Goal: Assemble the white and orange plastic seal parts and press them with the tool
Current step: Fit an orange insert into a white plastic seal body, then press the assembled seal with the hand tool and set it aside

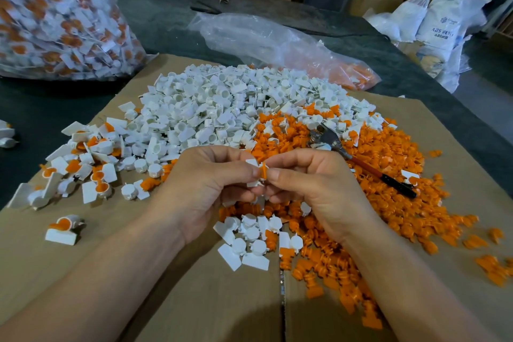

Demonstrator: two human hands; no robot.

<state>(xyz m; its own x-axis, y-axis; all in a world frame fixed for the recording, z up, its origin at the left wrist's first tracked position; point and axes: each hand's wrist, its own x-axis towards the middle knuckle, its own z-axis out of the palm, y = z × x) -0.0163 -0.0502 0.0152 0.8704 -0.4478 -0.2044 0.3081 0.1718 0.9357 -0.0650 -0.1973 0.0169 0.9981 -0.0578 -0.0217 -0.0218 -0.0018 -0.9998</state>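
My left hand (211, 189) pinches a white seal body (253, 175) between thumb and fingers. My right hand (308, 189) pinches a small orange insert (264, 170) and holds it against the white body, the two hands meeting at the middle of the view. A heap of loose white parts (222, 108) lies beyond my hands and a spread of orange inserts (388, 169) lies to the right. The pressing tool (358, 158), with metal jaws and a red-and-black handle, rests on the orange inserts to the right of my right hand.
Several joined white-and-orange seals (83, 169) lie at the left on the cardboard sheet (194, 300). A big clear bag of finished seals (55, 14) stands at the back left. A crumpled plastic bag (277, 41) lies behind the heaps. Boxes and sacks (438, 22) stand beyond the table.
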